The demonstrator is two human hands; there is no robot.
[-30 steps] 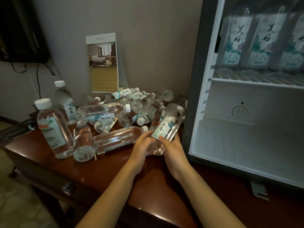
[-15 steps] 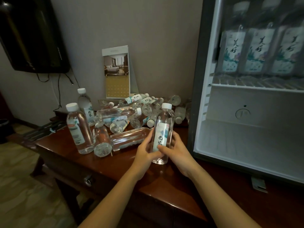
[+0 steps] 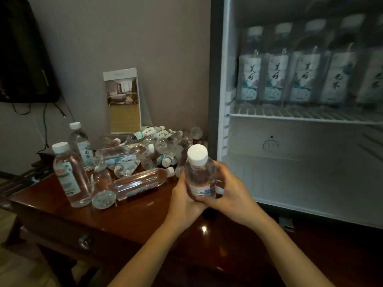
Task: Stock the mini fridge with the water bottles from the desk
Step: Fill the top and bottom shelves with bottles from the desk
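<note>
Just in front of the open mini fridge (image 3: 215,96), the water bottle (image 3: 200,177) stood upright in both hands, its white cap (image 3: 197,155) uppermost and its base hidden behind the fingers, so whether it touched the desk (image 3: 145,216) could not be told. The left hand (image 3: 184,200) gripped it from the left side with fingers curled round the lower body. The right hand (image 3: 232,193) wrapped it from the right, its digits closed across the label.

Behind and to the left, a pile of bottles (image 3: 149,150) lay on their sides on the desk, heaped over one another, with one long clear bottle lying nearest the hands. Two upright bottles (image 3: 70,175) stood at the pile's left edge, one behind the other.

Inside the fridge, a row of bottles (image 3: 275,77) stood side by side on the wire shelf (image 3: 300,117). The lower compartment (image 3: 310,179) showed only its white floor and back wall.

Against the wall behind the pile leaned a tall printed card (image 3: 123,100) bearing a photo of a room. A dark screen (image 3: 22,59) hung at the far left with cables trailing below it. A metal drawer knob (image 3: 84,241) showed on the desk's front.
</note>
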